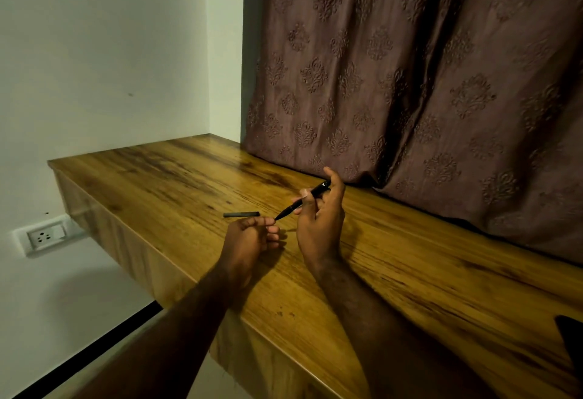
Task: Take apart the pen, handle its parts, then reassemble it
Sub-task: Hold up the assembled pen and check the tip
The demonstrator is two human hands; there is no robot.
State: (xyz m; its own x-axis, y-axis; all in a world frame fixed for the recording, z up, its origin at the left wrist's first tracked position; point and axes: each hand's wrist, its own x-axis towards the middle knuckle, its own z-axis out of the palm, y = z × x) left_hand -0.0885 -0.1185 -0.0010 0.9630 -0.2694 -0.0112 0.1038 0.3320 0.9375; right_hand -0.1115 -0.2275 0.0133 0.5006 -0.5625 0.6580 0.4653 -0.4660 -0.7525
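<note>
Head view: a long wooden surface [410, 272] is seen, with a brown curtain [426, 67] hung behind it. The pen [303, 200] looks partly taken apart. Its cap [241, 214] is laid alone on the surface, just beside the left hand [249, 247]. The rest of the pen is held up in the right hand [320, 225], with its tip pointed down toward the left hand. More parts may yet be pulled off, and the cap is not yet put back, so the job seems about half done. The right fingers [301, 194] are closed tight around the pen body. The left fingers [268, 236] are curled in; whether a small part is held there cannot be told.
</note>
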